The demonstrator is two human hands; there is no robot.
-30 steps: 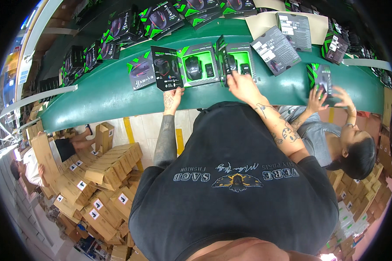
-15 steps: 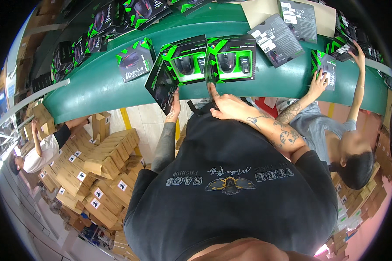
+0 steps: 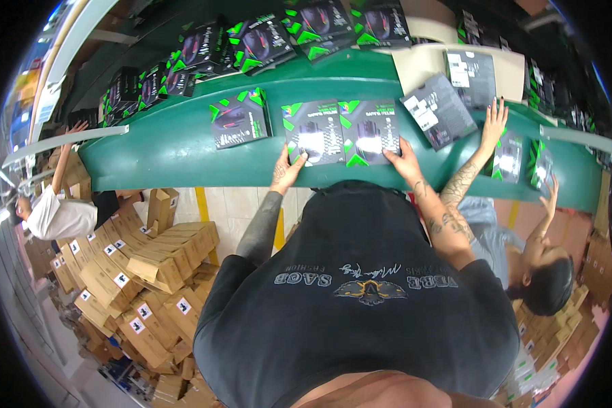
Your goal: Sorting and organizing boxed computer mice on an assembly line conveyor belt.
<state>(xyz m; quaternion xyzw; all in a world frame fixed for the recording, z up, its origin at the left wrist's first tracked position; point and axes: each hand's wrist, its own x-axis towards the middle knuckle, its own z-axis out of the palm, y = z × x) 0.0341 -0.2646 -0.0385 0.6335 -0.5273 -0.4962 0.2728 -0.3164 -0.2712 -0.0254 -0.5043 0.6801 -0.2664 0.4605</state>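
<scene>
Two black-and-green computer mouse boxes lie side by side in front of me, with their printed front flaps closed. My left hand (image 3: 289, 168) grips the near left corner of the left mouse box (image 3: 311, 130), its thumb on top. On the right mouse box (image 3: 368, 129), my right hand (image 3: 404, 163) holds the near right corner in the same way, thumb over the front. The inner edges of the two boxes meet or nearly meet. The fingers under the boxes are partly hidden.
Another mouse box (image 3: 240, 121) lies to the left on the green table (image 3: 163, 153). Boxes lying back-up (image 3: 438, 112) are at the right, near a co-worker's hand (image 3: 494, 126). More boxes (image 3: 258, 44) line the far side. Brown cartons (image 3: 173, 251) are stacked on the floor at left.
The two boxes' flaps, open before with a mouse showing in each, are now closed. My right hand has moved from between the boxes to the right box's outer corner.
</scene>
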